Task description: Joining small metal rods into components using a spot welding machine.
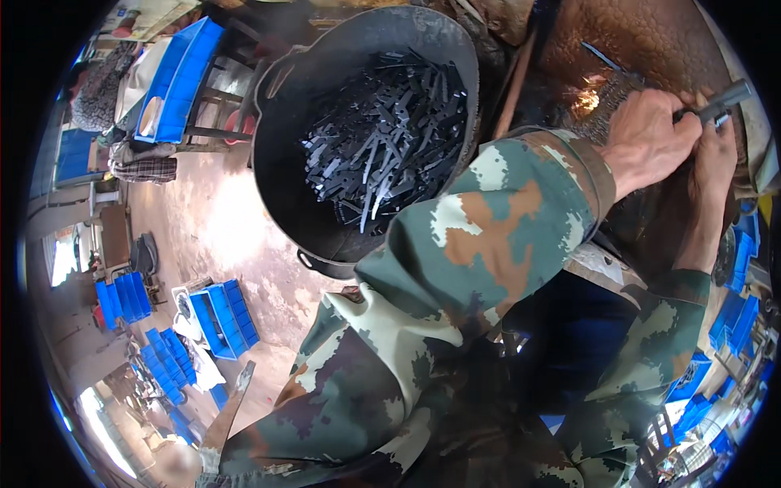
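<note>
My left hand (651, 138) reaches across to the upper right, its fingers curled closed at a grey metal bar (726, 98) with a round end. Close against it is my right hand (714, 159), its fingers bent up under the same bar; a small shiny bit shows between them, and the rest of the grip is hidden. Beneath the hands spreads a wet brown work surface (651, 49) with a bright orange glint. A thin dark strip (600, 57) lies on it. To the left stands a large black tub (281, 179) holding many dark flat metal strips (390, 122).
A wooden stick (516, 85) leans between the tub and the work surface. Blue bins (224, 319) stand on the floor at left, and a blue tray (181, 81) rests on a rack at the upper left. More blue bins (735, 321) line the right side.
</note>
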`<state>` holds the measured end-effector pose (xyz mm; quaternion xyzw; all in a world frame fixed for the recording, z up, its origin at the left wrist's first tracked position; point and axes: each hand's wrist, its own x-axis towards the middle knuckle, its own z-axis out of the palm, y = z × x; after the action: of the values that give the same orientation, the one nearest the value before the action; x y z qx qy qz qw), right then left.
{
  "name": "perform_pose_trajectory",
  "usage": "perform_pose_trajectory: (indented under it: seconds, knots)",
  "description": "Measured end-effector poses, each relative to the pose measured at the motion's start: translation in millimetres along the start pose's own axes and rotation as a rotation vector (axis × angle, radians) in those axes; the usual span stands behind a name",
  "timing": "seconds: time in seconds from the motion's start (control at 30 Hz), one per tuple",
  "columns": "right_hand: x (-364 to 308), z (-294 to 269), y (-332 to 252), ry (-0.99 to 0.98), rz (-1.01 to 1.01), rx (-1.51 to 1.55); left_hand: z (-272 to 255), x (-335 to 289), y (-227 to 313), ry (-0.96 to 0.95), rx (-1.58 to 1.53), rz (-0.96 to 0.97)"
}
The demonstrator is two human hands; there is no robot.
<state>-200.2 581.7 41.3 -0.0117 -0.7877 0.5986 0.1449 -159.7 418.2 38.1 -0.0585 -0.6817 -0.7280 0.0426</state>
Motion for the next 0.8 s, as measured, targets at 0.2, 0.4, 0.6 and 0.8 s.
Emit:
perform_pose_trajectory:
  seconds: [0.2, 0.4, 0.6, 0.8]
  knots:
    - [-2.4, 1.3, -3.5, 0.048, -0.042, -0.103, -4.6, 3.3, 1.5, -0.057, -0.106, 0.030]
    - [-13.1, 20.3, -11.3, 0.071, -0.090, -0.055, -16.9, 2.9, 5.3, -0.127, -0.043, 0.042]
    - [-18.6, 29.2, -25.2, 0.068, -0.096, -0.048, -16.1, 2.5, 4.3, -0.126, 0.029, 0.062]
    - [-18.8, 27.4, -30.4, 0.072, -0.085, -0.089, -19.1, 1.4, 9.4, -0.123, 0.065, 0.048]
